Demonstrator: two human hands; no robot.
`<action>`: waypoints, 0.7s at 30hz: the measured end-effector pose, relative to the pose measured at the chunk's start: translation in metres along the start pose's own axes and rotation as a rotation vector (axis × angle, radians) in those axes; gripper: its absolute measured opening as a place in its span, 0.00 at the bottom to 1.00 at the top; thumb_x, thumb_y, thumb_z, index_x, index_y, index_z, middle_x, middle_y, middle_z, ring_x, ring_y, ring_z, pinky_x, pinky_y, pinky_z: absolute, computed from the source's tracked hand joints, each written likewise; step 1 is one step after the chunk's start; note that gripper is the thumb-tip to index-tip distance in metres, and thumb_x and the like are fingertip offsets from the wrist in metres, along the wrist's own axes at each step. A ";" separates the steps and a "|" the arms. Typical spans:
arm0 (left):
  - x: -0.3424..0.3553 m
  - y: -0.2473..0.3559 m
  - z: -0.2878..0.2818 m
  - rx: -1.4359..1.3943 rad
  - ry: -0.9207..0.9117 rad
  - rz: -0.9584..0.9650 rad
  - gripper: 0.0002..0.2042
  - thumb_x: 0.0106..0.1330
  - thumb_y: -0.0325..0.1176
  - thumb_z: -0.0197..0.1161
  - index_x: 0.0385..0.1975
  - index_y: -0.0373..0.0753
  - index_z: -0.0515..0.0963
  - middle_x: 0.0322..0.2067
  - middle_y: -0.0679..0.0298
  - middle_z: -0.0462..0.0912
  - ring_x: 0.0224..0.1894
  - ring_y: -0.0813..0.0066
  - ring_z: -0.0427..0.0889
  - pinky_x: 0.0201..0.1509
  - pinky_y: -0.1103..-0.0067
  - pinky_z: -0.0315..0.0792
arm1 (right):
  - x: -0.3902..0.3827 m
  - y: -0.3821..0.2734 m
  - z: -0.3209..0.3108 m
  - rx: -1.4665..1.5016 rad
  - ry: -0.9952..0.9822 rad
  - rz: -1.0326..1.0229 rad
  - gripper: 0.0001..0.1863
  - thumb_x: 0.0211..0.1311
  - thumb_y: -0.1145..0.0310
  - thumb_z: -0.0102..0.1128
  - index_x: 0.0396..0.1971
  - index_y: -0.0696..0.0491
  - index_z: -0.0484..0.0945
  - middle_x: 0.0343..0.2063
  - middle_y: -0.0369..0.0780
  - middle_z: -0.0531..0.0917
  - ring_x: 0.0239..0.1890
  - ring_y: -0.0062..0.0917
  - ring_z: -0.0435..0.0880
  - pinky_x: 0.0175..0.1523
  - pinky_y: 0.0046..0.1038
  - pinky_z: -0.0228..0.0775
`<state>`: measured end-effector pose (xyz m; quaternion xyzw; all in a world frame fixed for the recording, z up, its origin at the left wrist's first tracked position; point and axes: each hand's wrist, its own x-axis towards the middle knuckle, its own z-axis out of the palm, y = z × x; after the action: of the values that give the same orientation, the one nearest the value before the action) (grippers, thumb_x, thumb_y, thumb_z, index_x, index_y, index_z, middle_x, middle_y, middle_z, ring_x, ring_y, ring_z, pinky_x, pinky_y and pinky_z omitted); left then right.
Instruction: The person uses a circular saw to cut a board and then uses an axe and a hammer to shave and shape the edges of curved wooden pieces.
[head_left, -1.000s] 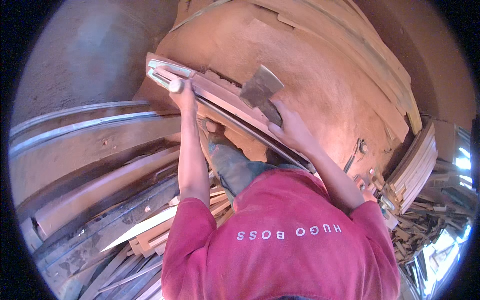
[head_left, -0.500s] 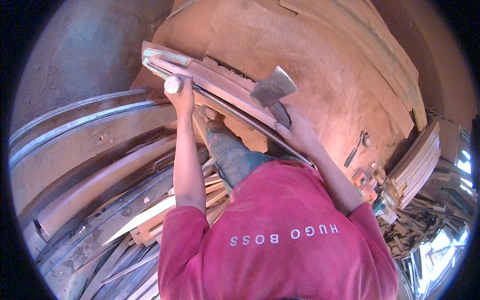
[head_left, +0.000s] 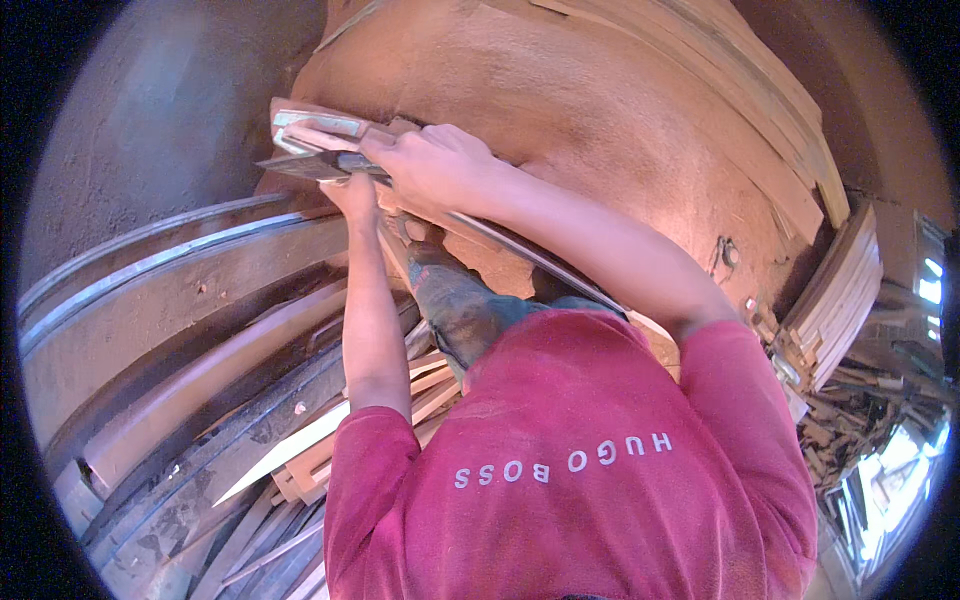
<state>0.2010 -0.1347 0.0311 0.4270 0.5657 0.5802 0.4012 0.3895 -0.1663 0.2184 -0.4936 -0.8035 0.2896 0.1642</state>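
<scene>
Much floor (head_left: 620, 130) is lying open past the timber (head_left: 322, 135) edge; the right hand (head_left: 430, 165), gripping the hatchet (head_left: 305, 166), is now reaching farther left, across the curled left hand (head_left: 354, 197), whose hold is hidden.

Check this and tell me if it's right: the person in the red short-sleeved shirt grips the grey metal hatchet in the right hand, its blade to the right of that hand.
Not quite: in the head view, the grey metal hatchet gripped by the right hand has its blade to the left of that hand, near the left hand. The rest stands.
</scene>
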 end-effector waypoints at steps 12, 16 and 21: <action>-0.055 0.124 0.079 0.386 -0.438 0.392 0.10 0.55 0.26 0.70 0.32 0.32 0.76 0.27 0.61 0.82 0.31 0.73 0.81 0.37 0.76 0.75 | -0.284 0.198 0.009 0.122 0.209 0.766 0.30 0.51 0.51 0.66 0.51 0.52 0.76 0.42 0.52 0.84 0.45 0.47 0.83 0.50 0.45 0.74; -0.123 0.160 0.172 0.640 -0.982 0.546 0.23 0.52 0.32 0.71 0.49 0.36 0.72 0.41 0.49 0.82 0.45 0.52 0.83 0.50 0.67 0.75 | -0.397 0.260 0.021 0.018 -0.033 1.010 0.29 0.48 0.48 0.67 0.48 0.49 0.79 0.42 0.50 0.84 0.46 0.45 0.83 0.50 0.45 0.75; -0.238 0.045 0.243 0.616 -1.510 0.391 0.29 0.56 0.31 0.66 0.60 0.38 0.68 0.56 0.45 0.73 0.61 0.48 0.71 0.63 0.63 0.67 | -0.450 0.257 0.029 -0.400 0.241 1.032 0.22 0.53 0.57 0.62 0.47 0.51 0.81 0.40 0.49 0.85 0.44 0.39 0.84 0.51 0.41 0.76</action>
<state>0.5072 -0.2859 0.0652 0.8817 0.1943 0.0170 0.4296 0.7593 -0.4856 0.0445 -0.8734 -0.4729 0.1161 -0.0046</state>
